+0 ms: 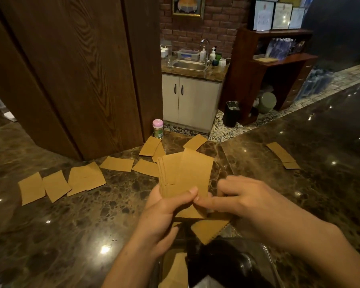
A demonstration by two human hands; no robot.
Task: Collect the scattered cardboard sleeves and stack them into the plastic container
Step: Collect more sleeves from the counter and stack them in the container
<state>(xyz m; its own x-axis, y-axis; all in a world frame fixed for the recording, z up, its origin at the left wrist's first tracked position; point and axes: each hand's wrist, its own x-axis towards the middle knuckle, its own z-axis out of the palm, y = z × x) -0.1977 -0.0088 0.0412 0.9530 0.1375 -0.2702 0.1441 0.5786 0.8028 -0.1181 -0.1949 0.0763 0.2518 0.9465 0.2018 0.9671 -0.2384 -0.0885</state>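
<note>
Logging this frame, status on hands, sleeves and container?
Left hand gripping a bundle of sleeves, right hand squaring it. Loose sleeves scattered on the counter. Plastic container below the hands, some sleeves inside. Nothing blocking.

plastic container (266, 256) cut off by bottom edge, sleeve (208, 229) partly hidden under hands

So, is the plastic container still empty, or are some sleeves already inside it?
Not empty. At least one sleeve lies inside the container at the bottom edge. How many, cannot tell: its inside is dark and partly cut off.
</note>
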